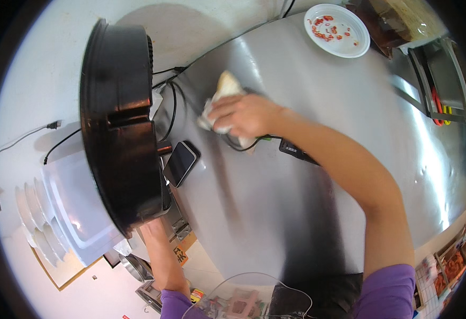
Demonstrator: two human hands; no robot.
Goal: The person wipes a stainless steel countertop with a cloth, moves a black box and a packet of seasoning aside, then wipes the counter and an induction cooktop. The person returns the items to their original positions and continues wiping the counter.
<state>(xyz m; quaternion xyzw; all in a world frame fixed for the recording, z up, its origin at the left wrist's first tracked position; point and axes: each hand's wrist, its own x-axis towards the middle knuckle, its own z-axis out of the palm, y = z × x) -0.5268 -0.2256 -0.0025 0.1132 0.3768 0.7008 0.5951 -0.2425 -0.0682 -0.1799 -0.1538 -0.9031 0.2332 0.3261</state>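
My right hand [247, 115] presses a crumpled white cloth [227, 85] onto the stainless steel worktop [253, 199], fingers bent over it. The picture is a little blurred there. At the left, a large round black appliance [123, 119] stands tilted up on edge above the worktop. My left hand [147, 225] is at its lower rim, mostly hidden behind it; the forearm comes up from below, and the fingers' hold does not show. A black cable loops beside the cloth, near a dark labelled device [292, 149] partly under my right forearm.
A smartphone [181, 163] lies beside the black appliance. A white plate [336, 32] with sliced red chillies stands at the back. Red and yellow handles [438, 107] show in a metal rack at the right. Left are a translucent plastic box [81, 215] and cables along the wall.
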